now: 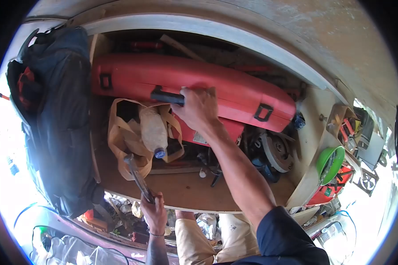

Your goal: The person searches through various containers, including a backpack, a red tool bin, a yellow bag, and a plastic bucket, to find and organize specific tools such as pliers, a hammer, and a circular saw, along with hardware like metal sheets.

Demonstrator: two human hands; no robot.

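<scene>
My right hand (200, 108) is closed around the black handle (167, 96) of a long red tool case (141, 70), which lies across the open wooden cabinet. Lower down, my left hand (154, 214) grips a long grey metal tool (139, 177) by its lower end. The tool's thicker head points up toward a tan bag (116, 132). A cloudy plastic bottle (153, 130) with a blue cap leans out of that bag, cap down. Under the long case sits a smaller red box (229, 129), partly hidden by my right forearm.
A power tool with a round disc (276, 152) stands at the cabinet's right. A dark backpack (59, 119) fills the left side. Further right are a green bowl (330, 165) and several small tools. Debris (124, 216) lies below the cabinet's front edge.
</scene>
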